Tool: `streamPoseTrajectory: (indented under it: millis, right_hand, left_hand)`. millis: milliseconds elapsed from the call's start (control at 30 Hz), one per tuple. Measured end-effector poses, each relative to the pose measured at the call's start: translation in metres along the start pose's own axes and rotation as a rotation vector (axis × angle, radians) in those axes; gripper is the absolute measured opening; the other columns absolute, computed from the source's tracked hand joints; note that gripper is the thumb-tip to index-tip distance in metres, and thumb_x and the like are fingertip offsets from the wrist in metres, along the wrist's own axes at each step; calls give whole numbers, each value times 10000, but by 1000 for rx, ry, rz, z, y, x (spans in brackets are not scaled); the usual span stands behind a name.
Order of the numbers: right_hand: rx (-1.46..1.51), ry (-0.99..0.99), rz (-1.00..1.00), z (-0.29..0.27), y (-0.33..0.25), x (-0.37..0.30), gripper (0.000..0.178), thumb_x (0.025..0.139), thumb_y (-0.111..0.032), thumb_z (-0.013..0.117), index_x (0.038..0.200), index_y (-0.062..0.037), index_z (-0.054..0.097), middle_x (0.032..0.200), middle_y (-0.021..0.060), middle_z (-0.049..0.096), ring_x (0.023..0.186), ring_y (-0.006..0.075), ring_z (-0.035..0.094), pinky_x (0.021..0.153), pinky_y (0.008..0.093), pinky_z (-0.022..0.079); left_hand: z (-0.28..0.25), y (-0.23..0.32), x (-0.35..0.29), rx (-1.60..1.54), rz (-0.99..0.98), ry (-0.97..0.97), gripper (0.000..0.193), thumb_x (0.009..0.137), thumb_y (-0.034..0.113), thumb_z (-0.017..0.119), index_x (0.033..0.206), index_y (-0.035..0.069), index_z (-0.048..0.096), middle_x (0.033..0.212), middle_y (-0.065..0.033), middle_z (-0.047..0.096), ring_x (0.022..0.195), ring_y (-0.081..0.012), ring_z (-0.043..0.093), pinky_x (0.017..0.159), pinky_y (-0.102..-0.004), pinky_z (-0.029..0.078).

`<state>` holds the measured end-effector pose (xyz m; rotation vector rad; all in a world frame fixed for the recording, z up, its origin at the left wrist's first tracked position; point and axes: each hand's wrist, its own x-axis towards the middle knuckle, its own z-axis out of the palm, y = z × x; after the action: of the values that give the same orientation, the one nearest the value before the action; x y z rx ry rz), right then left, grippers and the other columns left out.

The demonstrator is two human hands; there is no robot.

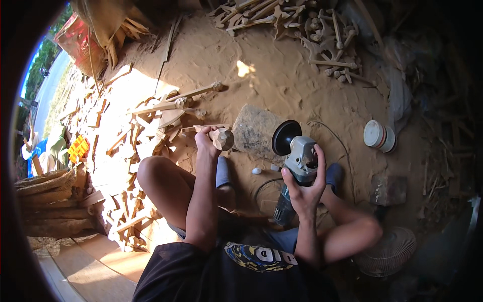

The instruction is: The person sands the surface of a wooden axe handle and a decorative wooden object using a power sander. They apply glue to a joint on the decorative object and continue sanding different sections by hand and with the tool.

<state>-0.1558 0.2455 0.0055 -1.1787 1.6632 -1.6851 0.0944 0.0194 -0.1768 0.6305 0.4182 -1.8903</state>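
Sawdust-covered ground with heaps of cut pieces [146, 126]: left hand [206, 146] clasps a faceted wooden piece [222, 138], right hand [304, 189] grasps an angle grinder [297, 153] held apart from it, shaping seemingly unfinished.

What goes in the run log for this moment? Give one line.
left hand: holds carved wooden piece | right hand: grips angle grinder | disc: clear of wood | ground: sawdust

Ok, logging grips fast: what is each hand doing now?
Left hand: closed on a carved wooden piece.
Right hand: closed around an angle grinder.
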Motion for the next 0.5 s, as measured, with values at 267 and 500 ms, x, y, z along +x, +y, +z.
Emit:
streamPoseTrajectory:
  millis: [267, 500]
  right_hand:
    - [48, 6, 53, -6, 10, 0, 835, 829, -103, 850, 1545, -7, 432, 1396, 193, 604, 1228, 239, 619, 1063, 379, 499]
    - [14, -57, 35, 2, 10, 0, 810, 833, -111, 847, 1529, 5, 450, 1342, 200, 652, 1154, 237, 672, 1007, 374, 541]
  left_hand:
    - [37, -53, -15, 118, -198, -95, 155, 865, 222, 528, 775, 108, 475, 716, 1, 513, 566, -161, 453, 541, -321, 436]
    - [18, -63, 9, -249, -236, -95, 482, 1028, 155, 467, 564, 186, 342, 493, 26, 348, 464, -134, 361, 502, -296, 406]
